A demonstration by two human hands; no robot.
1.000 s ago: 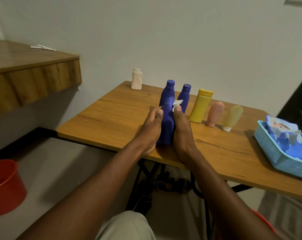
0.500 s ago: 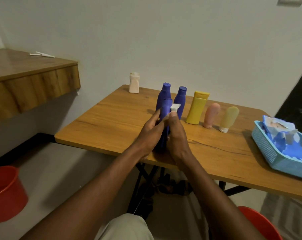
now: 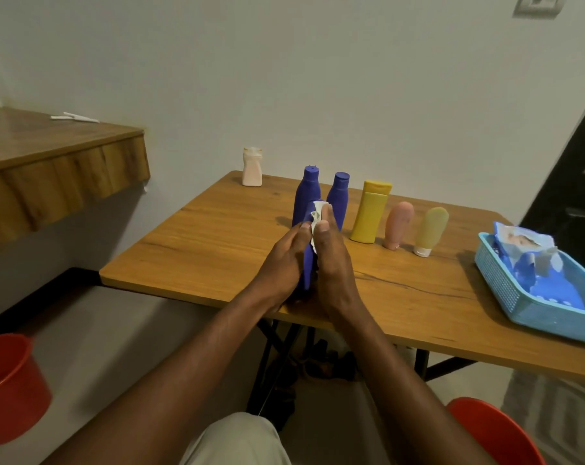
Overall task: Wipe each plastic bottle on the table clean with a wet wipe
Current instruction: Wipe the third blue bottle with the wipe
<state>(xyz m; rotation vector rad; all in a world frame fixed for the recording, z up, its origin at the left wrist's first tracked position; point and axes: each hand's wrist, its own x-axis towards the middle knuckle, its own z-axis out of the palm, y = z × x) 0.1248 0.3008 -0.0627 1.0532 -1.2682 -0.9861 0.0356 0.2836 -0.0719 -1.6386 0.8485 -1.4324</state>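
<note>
A blue plastic bottle (image 3: 307,263) stands near the table's front edge between my two hands. My left hand (image 3: 282,263) grips its left side. My right hand (image 3: 333,260) presses a crumpled white wet wipe (image 3: 318,218) against the bottle's upper right side, fingers curled over it. Behind stand two more blue bottles (image 3: 306,193) (image 3: 339,196), then a yellow bottle (image 3: 370,211), a pink tube (image 3: 398,224) and a pale yellow tube (image 3: 430,229) in a row to the right. A small white bottle (image 3: 252,166) stands at the table's far corner.
A blue plastic basket (image 3: 505,290) holding a wet wipe pack (image 3: 522,245) sits at the right of the wooden table (image 3: 197,243). A wooden shelf (image 3: 59,162) juts out at left. Red buckets stand on the floor at the lower left (image 3: 9,387) and the lower right (image 3: 495,431).
Both hands stayed on the blue bottle. The wipe moved along the bottle's upper part and my right hand's fingers now reach higher over it. The camera tilted slightly.
</note>
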